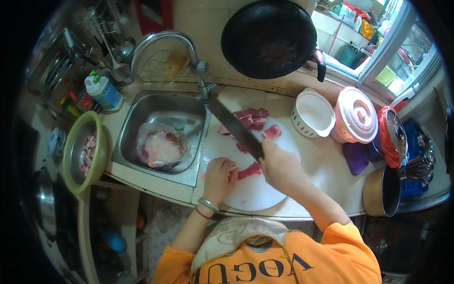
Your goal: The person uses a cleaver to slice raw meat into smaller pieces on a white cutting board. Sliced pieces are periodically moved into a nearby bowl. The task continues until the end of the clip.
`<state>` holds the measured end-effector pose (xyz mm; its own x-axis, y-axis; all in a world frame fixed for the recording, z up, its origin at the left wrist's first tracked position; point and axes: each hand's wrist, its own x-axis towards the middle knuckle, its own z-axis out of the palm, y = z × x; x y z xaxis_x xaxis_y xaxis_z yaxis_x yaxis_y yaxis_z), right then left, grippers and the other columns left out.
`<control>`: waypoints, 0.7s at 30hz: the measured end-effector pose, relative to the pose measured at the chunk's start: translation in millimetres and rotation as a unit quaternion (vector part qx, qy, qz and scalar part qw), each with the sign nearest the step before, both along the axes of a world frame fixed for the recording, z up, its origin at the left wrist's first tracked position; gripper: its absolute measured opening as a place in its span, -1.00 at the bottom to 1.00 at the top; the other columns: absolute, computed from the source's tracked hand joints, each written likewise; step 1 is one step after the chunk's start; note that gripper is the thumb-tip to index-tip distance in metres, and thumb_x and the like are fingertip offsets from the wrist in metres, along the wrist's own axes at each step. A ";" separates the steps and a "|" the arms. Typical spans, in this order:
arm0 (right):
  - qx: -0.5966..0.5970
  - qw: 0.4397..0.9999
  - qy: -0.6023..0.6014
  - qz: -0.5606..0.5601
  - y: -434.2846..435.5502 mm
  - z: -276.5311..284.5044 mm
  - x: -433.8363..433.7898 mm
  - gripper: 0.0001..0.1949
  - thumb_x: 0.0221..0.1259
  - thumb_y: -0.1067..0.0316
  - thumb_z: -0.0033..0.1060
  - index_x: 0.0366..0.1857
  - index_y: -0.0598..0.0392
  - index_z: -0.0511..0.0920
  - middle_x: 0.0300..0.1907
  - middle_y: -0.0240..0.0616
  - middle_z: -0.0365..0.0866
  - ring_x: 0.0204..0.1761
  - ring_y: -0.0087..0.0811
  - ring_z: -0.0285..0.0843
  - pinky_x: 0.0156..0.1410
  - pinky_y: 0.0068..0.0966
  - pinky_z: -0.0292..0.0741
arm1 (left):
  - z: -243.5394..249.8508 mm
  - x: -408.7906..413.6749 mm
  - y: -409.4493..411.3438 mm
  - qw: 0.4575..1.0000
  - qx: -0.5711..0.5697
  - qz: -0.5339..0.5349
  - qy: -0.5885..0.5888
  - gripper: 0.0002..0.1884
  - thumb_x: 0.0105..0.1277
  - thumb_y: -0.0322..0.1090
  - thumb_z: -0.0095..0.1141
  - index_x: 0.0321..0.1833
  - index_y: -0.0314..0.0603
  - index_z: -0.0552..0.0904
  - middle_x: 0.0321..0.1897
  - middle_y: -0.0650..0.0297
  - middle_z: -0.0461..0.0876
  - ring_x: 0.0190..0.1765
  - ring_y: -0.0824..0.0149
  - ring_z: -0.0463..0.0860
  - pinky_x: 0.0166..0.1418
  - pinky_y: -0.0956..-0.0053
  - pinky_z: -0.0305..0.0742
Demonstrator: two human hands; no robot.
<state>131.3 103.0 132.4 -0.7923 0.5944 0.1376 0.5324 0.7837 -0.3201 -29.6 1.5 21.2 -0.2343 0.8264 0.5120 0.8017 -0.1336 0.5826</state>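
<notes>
My right hand (282,168) grips a cleaver (236,129), its broad dark blade slanting up and left above the round white cutting board (259,197). On the board's left side my left hand (220,177) has its fingers curled over one end of a strip of raw red meat (249,171). The end under my fingers is partly hidden. Behind the blade lies a larger piece of raw meat (253,119), partly covered by it. A smaller pinkish piece (272,131) sits right of the blade, and another bit of meat (242,148) shows just left of it.
Left of the board, a steel sink (193,138) holds bagged raw meat (163,147) under a curved faucet (166,34). A yellow-green rimmed basin (103,152) contains cut meat. A wok (269,39) hangs above. A white bowl (314,113), pink lidded container (356,115) and pot (374,191) stand right.
</notes>
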 end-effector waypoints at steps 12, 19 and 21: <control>-0.130 0.971 -0.198 -0.028 -14.0 -33.6 62.8 -0.75 0.16 0.46 0.08 -0.09 0.15 0.34 -0.25 0.02 0.63 -0.27 0.09 0.64 -0.20 -0.04 0.54 | -31.1 21.3 15.0 0.998 -0.019 -0.052 -0.022 -0.89 0.18 -0.41 0.23 -0.27 -0.25 0.62 -0.32 0.09 0.53 -0.22 0.02 0.54 -0.11 0.17 0.49; -0.046 0.990 -0.135 -0.020 2.4 -35.3 70.8 -0.72 0.25 0.35 0.08 -0.02 0.18 0.34 -0.37 -0.05 0.62 -0.35 0.03 0.64 -0.29 -0.09 0.54 | -35.2 42.9 20.3 0.995 -0.061 -0.053 0.049 -0.84 0.24 -0.38 0.22 -0.23 -0.24 0.52 -0.31 0.05 0.50 -0.19 0.00 0.53 -0.07 0.14 0.47; -0.034 0.996 -0.086 -0.002 6.5 -23.9 59.9 -0.68 0.23 0.40 0.12 0.02 0.20 0.34 -0.32 -0.03 0.61 -0.35 0.04 0.62 -0.28 -0.11 0.55 | -24.7 45.6 32.4 0.994 -0.061 -0.060 0.061 -0.83 0.25 -0.36 0.21 -0.22 -0.25 0.51 -0.29 0.05 0.50 -0.19 -0.01 0.53 -0.07 0.13 0.46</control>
